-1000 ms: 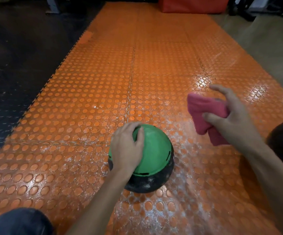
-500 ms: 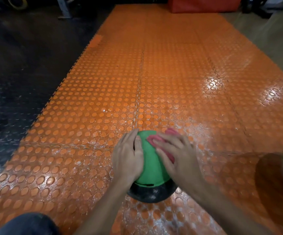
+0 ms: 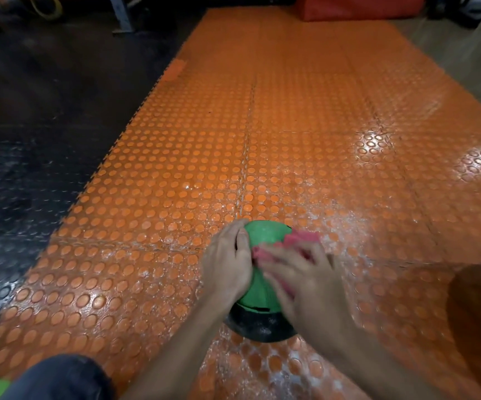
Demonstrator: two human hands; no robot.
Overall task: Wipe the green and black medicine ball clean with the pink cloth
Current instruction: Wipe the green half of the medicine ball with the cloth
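Ball: the round green and black rubber medicine ball (image 3: 265, 241) sits on the orange studded floor mat (image 3: 291, 140), low in the head view and just right of centre; its green part faces up, its black part (image 3: 259, 327) meets the mat.

Cloth: the crumpled pink cloth (image 3: 301, 237) lies on the upper right side of the ball, touching the green surface, mostly covered by a hand; one edge shows at the ball's top, another (image 3: 258, 254) pokes out toward the ball's middle.

Right hand: the right hand (image 3: 305, 281) lies flat on the cloth on the right side of the ball; its fingers (image 3: 284, 269) are spread and pressed down on the cloth, blurred.

Left hand: the left hand (image 3: 227, 264) cups the left side of the ball, fingers (image 3: 240, 226) close together and curved over the green top, thumb against the green surface.

Mat near the ball: white powdery specks (image 3: 334, 226) dust the studs around and beyond the ball, thickest to its right.

Left of the ball: a dark-trousered knee (image 3: 60, 376) at the bottom edge; further left, black studded flooring (image 3: 17, 197) borders the mat.

Far beyond the ball: a red padded block (image 3: 357, 7) stands at the mat's far end.
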